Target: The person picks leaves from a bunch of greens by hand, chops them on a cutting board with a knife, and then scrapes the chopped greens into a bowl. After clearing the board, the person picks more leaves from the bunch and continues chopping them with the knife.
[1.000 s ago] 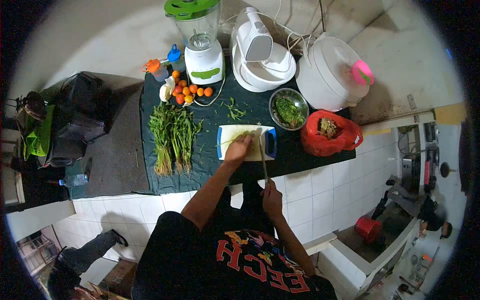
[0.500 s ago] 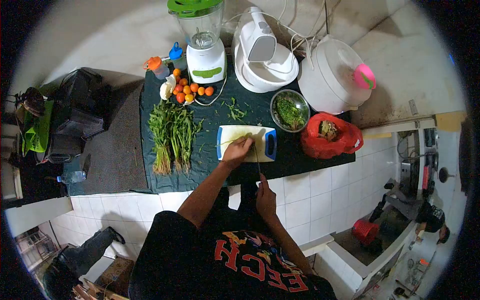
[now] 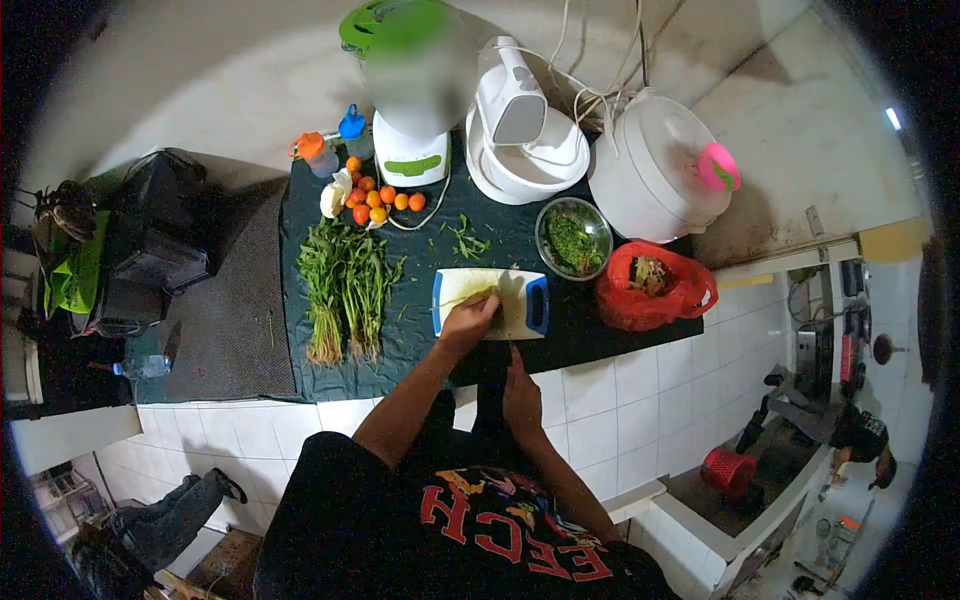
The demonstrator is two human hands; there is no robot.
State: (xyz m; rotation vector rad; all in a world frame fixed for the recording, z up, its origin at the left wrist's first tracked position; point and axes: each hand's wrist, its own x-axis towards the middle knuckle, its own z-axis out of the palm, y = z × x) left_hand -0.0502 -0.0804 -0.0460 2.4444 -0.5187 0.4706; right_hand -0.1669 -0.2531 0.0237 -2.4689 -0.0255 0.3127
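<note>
On the white cutting board with blue ends (image 3: 515, 290), my left hand (image 3: 470, 323) is closed on some thin green stems (image 3: 468, 298) lying on the board. My right hand (image 3: 522, 395) is closed round the handle of a knife (image 3: 512, 347) just below the board's front edge; little of its blade shows. A bundle of leafy greens with roots (image 3: 345, 285) lies left of the board. Loose leaves (image 3: 466, 238) are behind it. A clear bowl of chopped greens (image 3: 573, 238) stands at the back right of the board.
Orange and red tomatoes (image 3: 376, 199), a blender (image 3: 413, 150), a stand mixer (image 3: 520, 120), a large white container (image 3: 655, 165) and a red plastic bag (image 3: 655, 305) surround the board. Two other people are near the lower left (image 3: 170, 515) and right (image 3: 860, 435) edges.
The view has shifted, so the table sits slightly lower. The knife has moved from over the board toward its front edge. My left hand is still on the stems.
</note>
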